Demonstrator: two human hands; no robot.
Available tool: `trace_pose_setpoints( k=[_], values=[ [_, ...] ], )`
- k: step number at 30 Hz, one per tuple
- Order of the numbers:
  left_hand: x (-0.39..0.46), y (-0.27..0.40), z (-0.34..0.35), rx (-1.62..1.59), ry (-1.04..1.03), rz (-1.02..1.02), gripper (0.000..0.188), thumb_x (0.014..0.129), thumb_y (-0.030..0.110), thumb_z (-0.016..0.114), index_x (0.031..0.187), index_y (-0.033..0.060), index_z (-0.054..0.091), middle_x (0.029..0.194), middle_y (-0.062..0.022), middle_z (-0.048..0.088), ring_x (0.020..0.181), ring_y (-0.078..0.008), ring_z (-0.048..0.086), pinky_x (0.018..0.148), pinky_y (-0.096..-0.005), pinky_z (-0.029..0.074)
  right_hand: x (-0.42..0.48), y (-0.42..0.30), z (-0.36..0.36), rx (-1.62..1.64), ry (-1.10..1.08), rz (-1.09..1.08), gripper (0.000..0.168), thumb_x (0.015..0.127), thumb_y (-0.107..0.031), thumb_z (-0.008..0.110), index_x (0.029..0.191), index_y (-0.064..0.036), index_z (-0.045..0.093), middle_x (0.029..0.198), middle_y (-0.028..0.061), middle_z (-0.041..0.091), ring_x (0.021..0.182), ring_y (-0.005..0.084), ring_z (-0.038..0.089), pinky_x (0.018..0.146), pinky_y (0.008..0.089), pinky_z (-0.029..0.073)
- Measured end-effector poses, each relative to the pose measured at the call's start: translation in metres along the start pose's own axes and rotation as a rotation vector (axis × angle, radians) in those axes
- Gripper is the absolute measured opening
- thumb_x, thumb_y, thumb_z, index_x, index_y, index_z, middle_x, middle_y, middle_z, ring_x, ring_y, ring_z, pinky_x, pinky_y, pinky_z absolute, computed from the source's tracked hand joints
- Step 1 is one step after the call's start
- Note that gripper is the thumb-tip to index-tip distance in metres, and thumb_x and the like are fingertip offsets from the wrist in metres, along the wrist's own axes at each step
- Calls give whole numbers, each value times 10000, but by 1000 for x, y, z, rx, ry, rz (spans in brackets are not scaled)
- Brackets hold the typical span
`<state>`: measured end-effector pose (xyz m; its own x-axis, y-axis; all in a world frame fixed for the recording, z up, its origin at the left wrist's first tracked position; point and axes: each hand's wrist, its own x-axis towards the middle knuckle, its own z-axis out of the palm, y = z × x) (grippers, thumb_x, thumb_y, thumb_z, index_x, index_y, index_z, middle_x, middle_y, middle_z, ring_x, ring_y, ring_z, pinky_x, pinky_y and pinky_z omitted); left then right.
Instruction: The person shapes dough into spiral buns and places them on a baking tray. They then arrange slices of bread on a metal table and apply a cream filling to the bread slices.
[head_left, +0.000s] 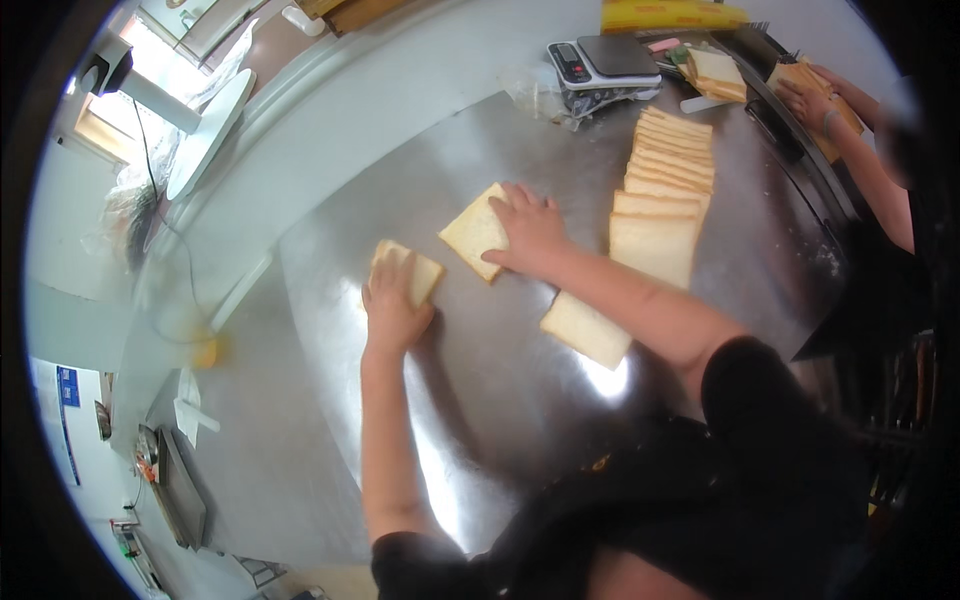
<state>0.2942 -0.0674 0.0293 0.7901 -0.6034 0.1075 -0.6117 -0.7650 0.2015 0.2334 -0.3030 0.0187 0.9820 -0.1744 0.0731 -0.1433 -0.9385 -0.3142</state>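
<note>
My left hand (394, 307) lies over a square slice of white bread (426, 276) on a steel worktop (322, 217). Its fingers reach across the slice and its thumb is by the near right edge; the hand is slightly blurred. To the right, my right hand (534, 229) holds another bread slice (471, 231), thumb on the near side and fingers toward the far corner. A further bread slice (585, 330) lies flat, partly hidden under my right forearm. Beyond that arm, a row of overlapping bread slices (667, 180) leans across the worktop.
At the back stand a digital kitchen scale (611, 60) and a crumpled plastic bag (536, 94). More bread slices (716, 73) are stacked beside it. Another person's hands (810, 101) rest on bread at the far right. A metal tray (180, 487) stands at the left.
</note>
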Motion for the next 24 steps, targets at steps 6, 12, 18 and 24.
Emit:
trace_pose_setpoints(
  k=[6, 12, 18, 24],
  values=[
    [-7, 7, -14, 28, -1, -84, 706, 676, 183, 663, 1330, 139, 401, 1424, -175, 262, 1320, -359, 222, 1036, -551, 198, -3, 21, -1, 40, 13, -66, 921, 670, -575, 652, 1376, -100, 300, 1449, 168, 191, 1355, 299, 145, 1045, 515, 213],
    [3, -4, 20, -157, 193, 51, 644, 676, 244, 722, 1246, 68, 479, 1356, -243, 320, 1264, -397, 292, 1013, -483, 274, 7, 2, 2, 12, -61, -85, 954, 647, -558, 674, 1392, -119, 271, 1457, 185, 161, 1366, 310, 104, 1076, 500, 150],
    [4, 42, 6, 138, 347, -9, 602, 678, 228, 702, 1201, 18, 493, 1283, -234, 410, 1192, -392, 380, 949, -439, 347, -2, 7, 0, 116, 153, -118, 864, 669, -499, 685, 1346, -83, 347, 1397, 206, 287, 1321, 325, 228, 1063, 451, 210],
    [-40, 153, 34, -378, 117, 117, 534, 666, 284, 721, 1076, -3, 535, 978, -162, 573, 883, -340, 541, 759, -443, 424, -79, 75, -86, 233, 65, -403, 473, 691, -216, 700, 1113, -59, 557, 1080, 123, 573, 1043, 303, 502, 864, 380, 427]
  ],
)
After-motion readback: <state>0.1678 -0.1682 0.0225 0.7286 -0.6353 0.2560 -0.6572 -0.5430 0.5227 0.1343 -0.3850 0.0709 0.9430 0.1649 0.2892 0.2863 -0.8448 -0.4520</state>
